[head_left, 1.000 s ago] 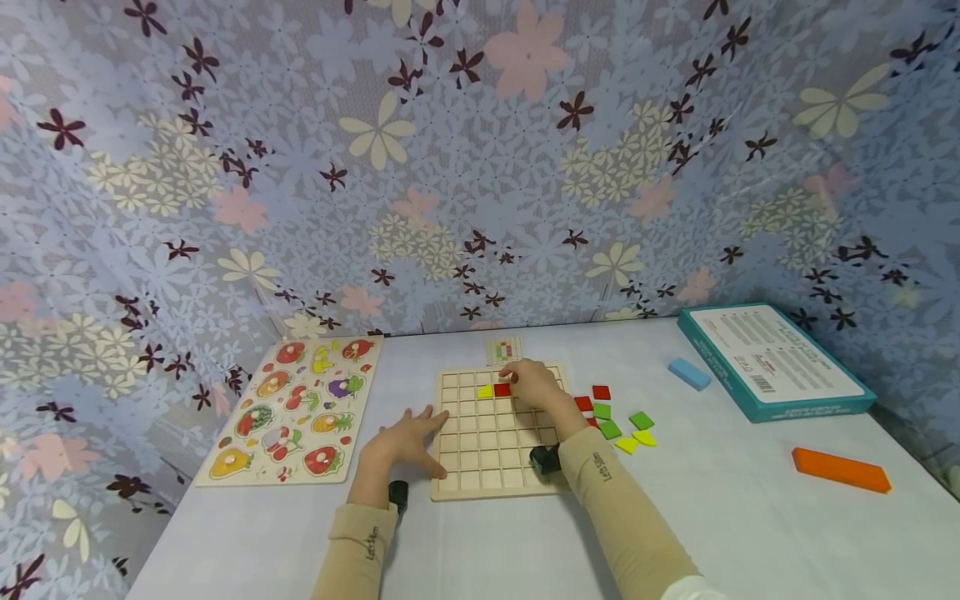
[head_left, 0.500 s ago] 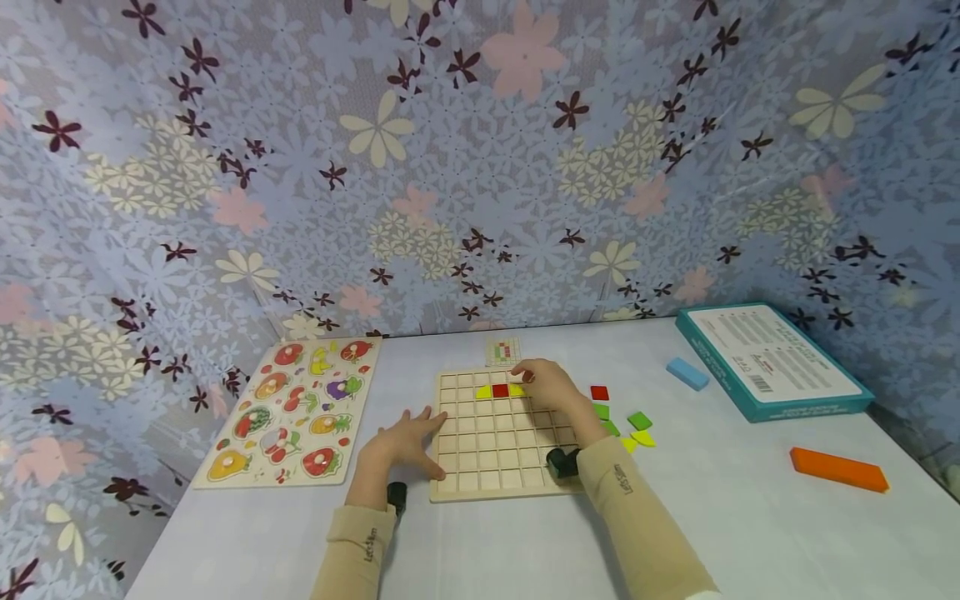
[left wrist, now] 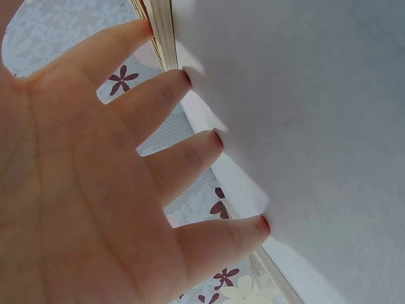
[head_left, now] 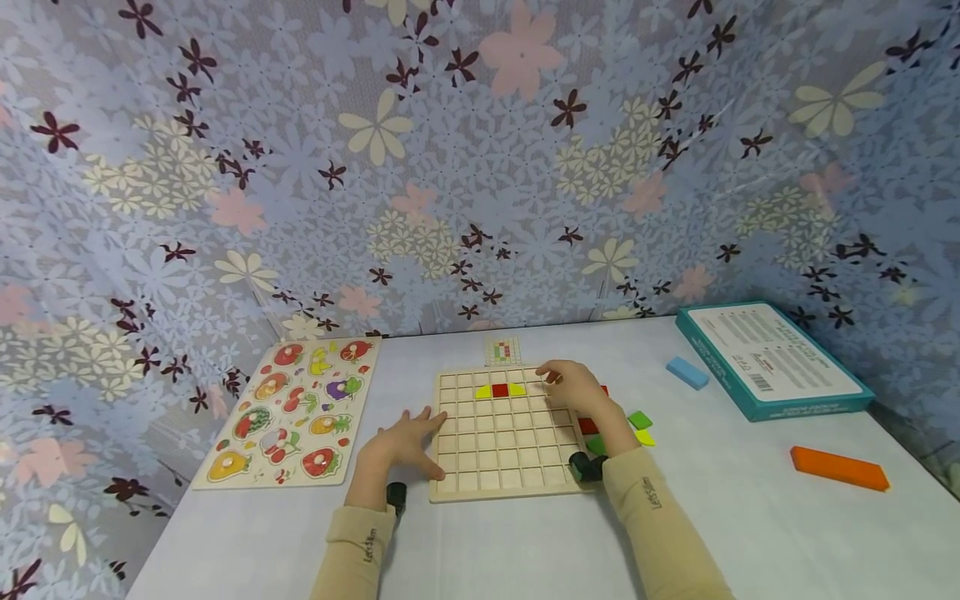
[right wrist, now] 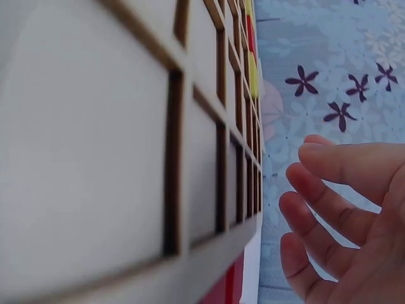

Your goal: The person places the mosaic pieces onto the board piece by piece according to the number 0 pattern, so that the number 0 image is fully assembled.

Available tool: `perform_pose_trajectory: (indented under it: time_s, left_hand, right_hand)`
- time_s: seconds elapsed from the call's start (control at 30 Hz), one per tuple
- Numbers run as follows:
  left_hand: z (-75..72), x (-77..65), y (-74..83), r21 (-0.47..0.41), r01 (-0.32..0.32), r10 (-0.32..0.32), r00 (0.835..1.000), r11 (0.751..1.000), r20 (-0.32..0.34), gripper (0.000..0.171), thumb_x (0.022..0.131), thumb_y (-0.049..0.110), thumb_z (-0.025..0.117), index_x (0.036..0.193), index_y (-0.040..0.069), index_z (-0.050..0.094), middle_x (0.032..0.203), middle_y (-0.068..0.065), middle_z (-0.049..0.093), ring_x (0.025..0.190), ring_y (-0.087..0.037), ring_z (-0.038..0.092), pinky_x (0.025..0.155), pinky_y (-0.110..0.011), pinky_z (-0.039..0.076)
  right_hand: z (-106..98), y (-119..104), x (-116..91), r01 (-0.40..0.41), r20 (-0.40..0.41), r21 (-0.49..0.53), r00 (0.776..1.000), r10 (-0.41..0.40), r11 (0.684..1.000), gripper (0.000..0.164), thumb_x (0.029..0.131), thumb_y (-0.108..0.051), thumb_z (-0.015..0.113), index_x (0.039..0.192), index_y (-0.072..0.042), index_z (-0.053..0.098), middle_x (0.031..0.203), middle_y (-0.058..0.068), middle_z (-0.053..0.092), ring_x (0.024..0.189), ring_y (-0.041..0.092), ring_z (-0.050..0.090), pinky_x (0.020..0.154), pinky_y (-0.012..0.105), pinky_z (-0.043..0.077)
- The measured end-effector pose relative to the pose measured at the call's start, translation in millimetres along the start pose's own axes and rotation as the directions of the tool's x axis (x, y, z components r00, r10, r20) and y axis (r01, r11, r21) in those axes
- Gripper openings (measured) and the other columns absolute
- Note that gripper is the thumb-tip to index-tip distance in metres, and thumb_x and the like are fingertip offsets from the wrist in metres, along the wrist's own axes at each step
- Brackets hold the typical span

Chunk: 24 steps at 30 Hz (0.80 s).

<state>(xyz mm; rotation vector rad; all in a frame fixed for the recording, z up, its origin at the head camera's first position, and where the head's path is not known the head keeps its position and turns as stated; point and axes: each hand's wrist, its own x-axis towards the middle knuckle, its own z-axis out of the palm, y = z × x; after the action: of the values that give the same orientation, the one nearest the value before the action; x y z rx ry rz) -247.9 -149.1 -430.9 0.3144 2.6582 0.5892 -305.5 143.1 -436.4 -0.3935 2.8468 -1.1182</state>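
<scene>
A square wooden grid board (head_left: 489, 460) lies on the table. In one of its far rows a red square tile (head_left: 500, 390) sits between two yellow pieces, a left one (head_left: 483, 392) and a right one (head_left: 517, 389). My left hand (head_left: 396, 452) rests at the board's left edge with its fingers spread; in the left wrist view the fingertips (left wrist: 213, 140) meet the tabletop. Over the board's far right corner is my right hand (head_left: 583, 398). Its fingers are loosely bent, and the right wrist view shows nothing between thumb and fingers (right wrist: 310, 221).
Right of the board lie loose red (head_left: 588, 426), green (head_left: 640, 419) and yellow (head_left: 644, 437) tiles, partly behind my right arm. A small pattern card (head_left: 503, 351) is behind the board. A fruit puzzle (head_left: 350, 433), teal box (head_left: 772, 362), blue block (head_left: 687, 373) and orange block (head_left: 839, 468) surround it.
The right yellow piece has come into view beside the red tile, as my right hand moved away from it to the right. My left hand has stayed in place.
</scene>
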Motion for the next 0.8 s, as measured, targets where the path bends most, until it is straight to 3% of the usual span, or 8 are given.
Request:
perform_pose_trajectory:
  time_s: [0.27, 0.57, 0.8]
  left_hand:
    - [-0.6, 0.0, 1.4, -0.001, 0.004, -0.004, 1.0, 1.0, 0.008, 0.094, 0.063, 0.029, 0.084, 0.143, 0.015, 0.037, 0.152, -0.013, 0.021, 0.137, -0.045, 0.008, 0.096, -0.077, 0.005]
    - [-0.4, 0.2, 2.2, 0.002, 0.009, -0.009, 1.0, 1.0, 0.01, 0.094, 0.063, 0.029, 0.084, 0.143, 0.015, 0.036, 0.152, -0.014, 0.021, 0.137, -0.045, 0.008, 0.096, -0.077, 0.005]
    - [0.1, 0.6, 2.5, 0.006, 0.003, -0.003, 1.0, 1.0, 0.008, 0.094, 0.063, 0.03, 0.084, 0.143, 0.015, 0.036, 0.152, -0.014, 0.021, 0.137, -0.046, 0.008, 0.096, -0.077, 0.005]
  right_hand:
    - [-13, 16, -10, -0.002, -0.027, 0.052, 1.0, 0.004, 0.999, 0.031, 0.089, -0.003, 0.056, 0.119, -0.001, 0.059, 0.106, 0.019, 0.059, 0.096, 0.033, 0.055, 0.075, 0.039, 0.051]
    - [-25, 32, -14, -0.073, -0.052, 0.033, 0.996, 0.075, 0.997, 0.031, 0.087, -0.002, 0.056, 0.118, 0.001, 0.059, 0.111, 0.022, 0.058, 0.099, 0.034, 0.053, 0.082, 0.044, 0.048]
    - [-32, 42, -18, -0.127, -0.039, 0.014, 0.991, 0.127, 0.992, 0.035, 0.085, 0.002, 0.054, 0.12, 0.002, 0.058, 0.124, 0.026, 0.05, 0.112, 0.041, 0.048, 0.092, 0.051, 0.045]
